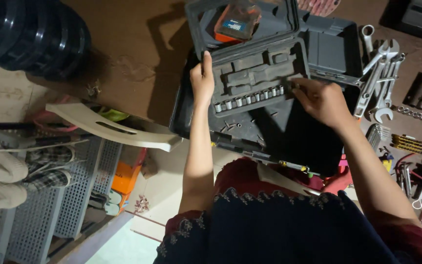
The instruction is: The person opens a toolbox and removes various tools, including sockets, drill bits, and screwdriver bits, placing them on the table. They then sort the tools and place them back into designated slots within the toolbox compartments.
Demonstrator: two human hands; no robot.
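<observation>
We find both hands clamped on a grey socket tray above the open tool case: left hand on its left edge, right hand on its right. Spanners lie just right; a shoe rack stands well left.

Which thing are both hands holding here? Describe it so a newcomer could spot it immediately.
Start at the open dark tool case on the floor. Above it, the left hand and right hand grip a grey moulded tray. Only it carries a row of shiny sockets along its lower edge.
</observation>
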